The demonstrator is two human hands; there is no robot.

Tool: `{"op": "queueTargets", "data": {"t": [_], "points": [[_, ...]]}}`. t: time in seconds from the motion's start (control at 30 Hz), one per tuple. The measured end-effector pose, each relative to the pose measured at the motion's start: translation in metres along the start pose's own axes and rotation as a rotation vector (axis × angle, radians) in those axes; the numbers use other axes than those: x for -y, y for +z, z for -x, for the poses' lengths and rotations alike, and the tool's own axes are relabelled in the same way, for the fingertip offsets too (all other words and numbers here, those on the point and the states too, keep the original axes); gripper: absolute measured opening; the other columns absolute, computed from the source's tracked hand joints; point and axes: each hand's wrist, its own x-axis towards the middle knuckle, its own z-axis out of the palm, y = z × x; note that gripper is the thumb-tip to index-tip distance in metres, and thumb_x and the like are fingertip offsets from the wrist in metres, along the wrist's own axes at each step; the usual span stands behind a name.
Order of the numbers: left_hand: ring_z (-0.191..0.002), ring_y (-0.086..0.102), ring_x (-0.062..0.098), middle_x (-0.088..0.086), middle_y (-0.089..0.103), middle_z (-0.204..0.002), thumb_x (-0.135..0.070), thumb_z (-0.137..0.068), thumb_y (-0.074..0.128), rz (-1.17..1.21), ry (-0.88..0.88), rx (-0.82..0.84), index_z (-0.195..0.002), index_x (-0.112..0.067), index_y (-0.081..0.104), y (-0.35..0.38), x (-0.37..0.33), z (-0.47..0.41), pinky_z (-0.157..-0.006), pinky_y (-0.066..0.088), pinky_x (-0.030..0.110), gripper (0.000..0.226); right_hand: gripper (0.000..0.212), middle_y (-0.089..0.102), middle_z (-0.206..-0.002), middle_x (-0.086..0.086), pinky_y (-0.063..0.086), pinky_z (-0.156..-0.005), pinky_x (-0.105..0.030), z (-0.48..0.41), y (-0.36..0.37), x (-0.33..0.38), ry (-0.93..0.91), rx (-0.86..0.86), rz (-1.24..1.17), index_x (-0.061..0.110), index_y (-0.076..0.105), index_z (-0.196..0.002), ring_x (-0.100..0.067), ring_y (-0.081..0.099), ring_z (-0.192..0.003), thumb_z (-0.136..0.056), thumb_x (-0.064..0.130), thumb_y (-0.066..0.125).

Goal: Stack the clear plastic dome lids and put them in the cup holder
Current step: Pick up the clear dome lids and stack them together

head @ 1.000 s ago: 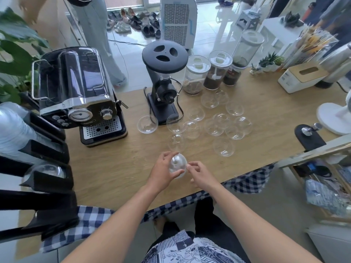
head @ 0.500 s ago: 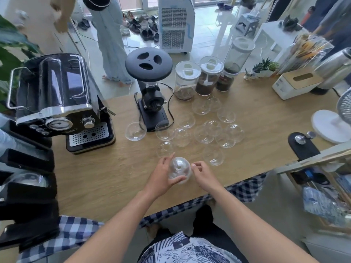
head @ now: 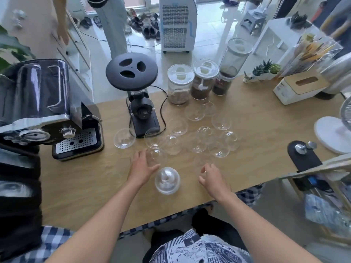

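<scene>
Lids [head: 195, 147] were mostly loose singles scattered over the table [head: 79, 186] past both hands, out between the grinder [head: 140, 111] and the jars [head: 191, 82], so the stacking step looked only just begun. The stack [head: 167, 180] sat dome-up near the front edge, between the hands and touching neither. Left hand [head: 141, 168] was open and flat, fingers reaching at the nearest single lid [head: 156, 156]. Right hand [head: 213, 178] was loosely curled, empty. Next move probably needs a light rim pinch, since these look flimsy. Half a second before, both hands were holding that stack; now it's set down.
</scene>
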Motion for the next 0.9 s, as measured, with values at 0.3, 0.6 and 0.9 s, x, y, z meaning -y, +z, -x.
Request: {"op": "queueTargets", "data": {"t": [0.3, 0.6, 0.9], "points": [[-0.129, 0.044, 0.024, -0.002, 0.050, -0.135, -0.048, -0.083, 0.095, -0.041, 0.041, -0.015, -0.147, -0.027, 0.059, 0.007, 0.008, -0.007, -0.114, 0.047, 0.039, 0.076, 0.014, 0.065, -0.092, 0.007, 0.061, -0.071, -0.049, -0.002, -0.011, 0.002, -0.069, -0.112, -0.163, 0.024, 0.060, -0.094, -0.020, 0.066, -0.082, -0.102, 0.031, 0.069], [-0.146, 0.050, 0.020, -0.003, 0.053, -0.152, -0.059, -0.088, 0.089, 0.055, 0.020, 0.028, -0.164, -0.020, 0.049, -0.039, 0.036, 0.026, -0.122, 0.044, 0.041, 0.094, 0.025, 0.061, -0.078, 0.010, 0.047, -0.068, -0.022, 0.006, -0.056, 0.053, -0.164, 0.068, -0.870, 0.017, 0.074, -0.106, -0.003, 0.051, -0.060, -0.114, 0.038, 0.064], [-0.130, 0.060, 0.000, -0.019, 0.056, -0.147, -0.092, -0.081, 0.070, 0.251, 0.071, 0.017, -0.162, -0.035, 0.051, -0.065, 0.023, 0.069, -0.110, 0.059, 0.044, 0.101, 0.032, 0.061, -0.089, -0.001, 0.049, -0.072, -0.032, 0.008, -0.003, 0.036, -0.093, 0.685, -1.031, 0.011, 0.075, -0.113, -0.011, 0.049, -0.067, -0.113, 0.040, 0.062]]}}
